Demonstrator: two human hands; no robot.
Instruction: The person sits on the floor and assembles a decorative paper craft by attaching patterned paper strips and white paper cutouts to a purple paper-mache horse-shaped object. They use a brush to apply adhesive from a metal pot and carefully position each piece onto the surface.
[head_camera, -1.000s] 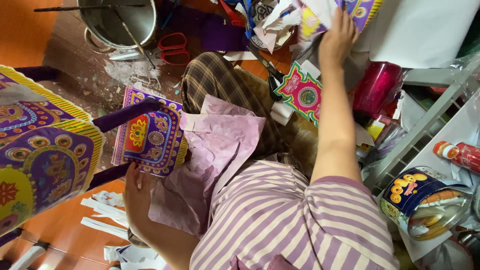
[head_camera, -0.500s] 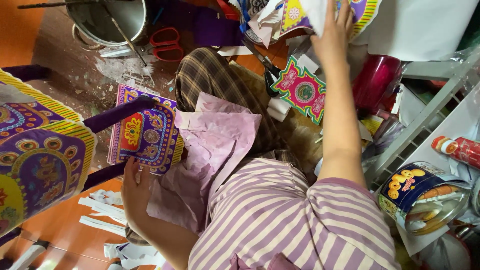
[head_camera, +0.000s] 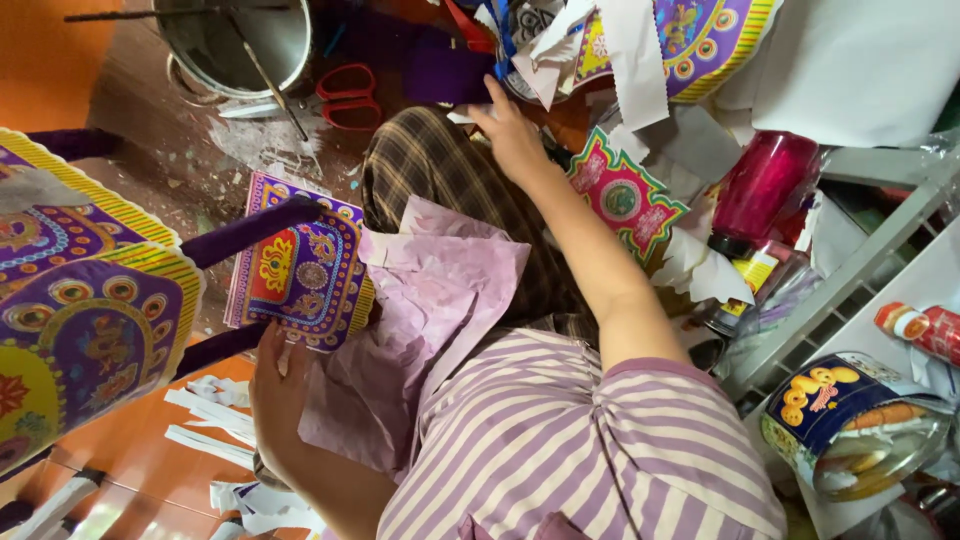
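Observation:
My left hand (head_camera: 275, 395) sits low at the left and grips the bottom edge of a purple decorated paper panel (head_camera: 300, 265). A crumpled pink tissue sheet (head_camera: 430, 330) lies over my lap beside it. My right hand (head_camera: 512, 130) is stretched far forward into a pile of cut paper scraps and printed sheets (head_camera: 620, 50). Its fingertips are buried among the scraps, so I cannot tell whether it holds one. A star-edged pink and green cutout (head_camera: 625, 200) lies just right of that forearm.
A large purple and yellow paper lantern (head_camera: 80, 330) fills the left. A metal pot (head_camera: 235, 40) and red scissors (head_camera: 350, 95) lie ahead on the dusty floor. A red bottle (head_camera: 760, 185), white shelf frame (head_camera: 850, 270) and open tin (head_camera: 850, 420) crowd the right. White paper strips (head_camera: 210, 410) litter the orange floor.
My right hand has come down from the printed sheet at the top right and moved left into the scrap pile. My left hand keeps its hold on the panel.

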